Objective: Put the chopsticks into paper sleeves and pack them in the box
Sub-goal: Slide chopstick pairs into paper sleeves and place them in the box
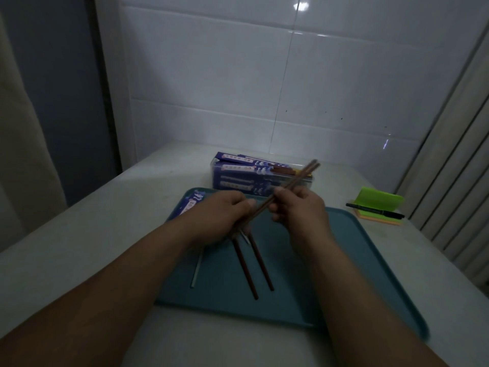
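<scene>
**Squaring up a pair over the tray**

Both hands are gripping one pair [293, 181] of chopsticks above the tray [344, 260]. The left hand [225, 215] is curling its fingers round the near ends. The right hand [296, 207] is pinching the shafts farther up between thumb and fingers. The far ends are pointing up and away, crossing in front of the box [238, 178].

Likely reason for the two-handed hold: the sticks are being evened up side by side, so both enter a narrow sleeve together.

A printed sleeve [190, 205] is lying on the tray's far left corner, partly under the left wrist and within reach of that hand.

Two loose chopsticks [244, 268] are lying slightly splayed on the tray under the hands, probably waiting their turn. A pale strip [197, 268] is lying beside them; cannot tell what it is.

The clear box is standing on the table [105, 234] just behind the tray, already holding several sleeved pairs, so packing looks well along.

Sticky notes [378, 202] and a pen [375, 209] are sitting off to the right, apart from the work.
</scene>
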`<state>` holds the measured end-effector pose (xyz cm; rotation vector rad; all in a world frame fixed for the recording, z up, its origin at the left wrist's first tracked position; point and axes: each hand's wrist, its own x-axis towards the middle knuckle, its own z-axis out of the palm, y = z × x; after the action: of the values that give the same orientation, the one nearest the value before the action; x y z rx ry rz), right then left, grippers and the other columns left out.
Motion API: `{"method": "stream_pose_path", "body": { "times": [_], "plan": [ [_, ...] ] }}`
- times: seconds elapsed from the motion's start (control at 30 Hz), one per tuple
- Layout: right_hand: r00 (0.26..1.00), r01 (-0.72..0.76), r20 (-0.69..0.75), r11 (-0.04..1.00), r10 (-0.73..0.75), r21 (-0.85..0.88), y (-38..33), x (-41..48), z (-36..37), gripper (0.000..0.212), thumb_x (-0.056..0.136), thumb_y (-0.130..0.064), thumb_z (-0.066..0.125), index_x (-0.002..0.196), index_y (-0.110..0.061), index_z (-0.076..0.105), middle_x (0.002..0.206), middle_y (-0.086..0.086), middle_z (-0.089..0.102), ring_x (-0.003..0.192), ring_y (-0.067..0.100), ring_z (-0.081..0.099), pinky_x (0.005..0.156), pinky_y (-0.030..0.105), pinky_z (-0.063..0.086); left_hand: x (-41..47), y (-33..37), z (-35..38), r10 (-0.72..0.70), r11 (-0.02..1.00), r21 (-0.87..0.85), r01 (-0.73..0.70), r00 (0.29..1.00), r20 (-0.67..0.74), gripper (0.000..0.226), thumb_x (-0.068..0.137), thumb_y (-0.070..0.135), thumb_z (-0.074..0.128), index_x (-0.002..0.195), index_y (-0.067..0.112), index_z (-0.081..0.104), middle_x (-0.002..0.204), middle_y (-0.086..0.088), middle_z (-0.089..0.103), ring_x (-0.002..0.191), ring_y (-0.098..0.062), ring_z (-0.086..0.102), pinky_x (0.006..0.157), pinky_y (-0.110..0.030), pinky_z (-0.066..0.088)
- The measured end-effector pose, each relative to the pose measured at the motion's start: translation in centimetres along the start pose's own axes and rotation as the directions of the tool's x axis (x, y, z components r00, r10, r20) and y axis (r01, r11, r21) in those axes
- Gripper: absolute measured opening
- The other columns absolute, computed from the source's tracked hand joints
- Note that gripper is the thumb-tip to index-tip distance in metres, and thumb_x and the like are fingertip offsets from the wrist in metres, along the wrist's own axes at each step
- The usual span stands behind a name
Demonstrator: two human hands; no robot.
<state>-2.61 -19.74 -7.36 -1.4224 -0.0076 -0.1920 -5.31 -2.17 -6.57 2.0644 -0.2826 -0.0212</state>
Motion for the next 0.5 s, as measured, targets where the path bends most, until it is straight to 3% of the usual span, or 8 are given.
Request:
{"method": "stream_pose_path", "body": {
  "times": [0.07, 0.13, 0.27, 0.5],
  "plan": [
    [0.995, 0.024, -0.098, 0.999, -0.019, 0.047, 0.0, 0.3, -0.6, 0.006, 0.097, -0.005, 0.064, 0.092, -0.005, 0.064, 0.071, 0.009, 0.067, 0.055, 0.014, 0.063, 0.049, 0.023, 0.052, -0.1, -0.2, 0.3, 0.007, 0.999, 0.051, -0.010, 0.998, 0.062, 0.030, 0.108, 0.034, 0.048, 0.100, 0.016, 0.070, 0.071, 0.000, 0.069, 0.060, -0.012, 0.057, 0.066, -0.032, 0.046],
    [0.995, 0.003, -0.102, 0.994, 0.008, 0.110, 0.1, 0.4, -0.7, 0.005, 0.098, -0.006, 0.060, 0.094, -0.006, 0.062, 0.070, 0.010, 0.064, 0.054, 0.015, 0.061, 0.048, 0.024, 0.051, 0.0, -0.4, 0.5, 0.031, 0.996, 0.078, -0.034, 0.999, 0.043, 0.030, 0.108, 0.034, 0.049, 0.098, 0.019, 0.073, 0.068, 0.003, 0.062, 0.059, -0.010, 0.053, 0.067, -0.032, 0.045],
    [0.996, -0.090, 0.008, 0.985, 0.090, 0.145, -0.1, -0.1, -0.4, 0.012, 0.103, -0.020, 0.059, 0.095, -0.011, 0.061, 0.063, 0.002, 0.056, 0.051, 0.016, 0.056, 0.047, 0.028, 0.047, 0.3, -0.4, 0.3, 0.034, 0.999, 0.021, -0.035, 0.999, 0.039, 0.029, 0.107, 0.034, 0.050, 0.096, 0.021, 0.074, 0.064, 0.007, 0.055, 0.057, -0.007, 0.049, 0.063, -0.029, 0.041],
    [0.982, -0.120, 0.159, 0.988, 0.104, 0.094, -0.2, -0.6, 0.4, 0.018, 0.106, -0.028, 0.055, 0.097, -0.013, 0.059, 0.065, 0.004, 0.057, 0.051, 0.018, 0.058, 0.045, 0.025, 0.045, 0.7, -0.2, 0.6, -0.035, 0.976, -0.217, 0.013, 0.994, -0.099, 0.020, 0.106, 0.021, 0.051, 0.101, 0.005, 0.061, 0.070, -0.001, 0.057, 0.056, -0.012, 0.047, 0.054, -0.026, 0.038]
  ]
}}
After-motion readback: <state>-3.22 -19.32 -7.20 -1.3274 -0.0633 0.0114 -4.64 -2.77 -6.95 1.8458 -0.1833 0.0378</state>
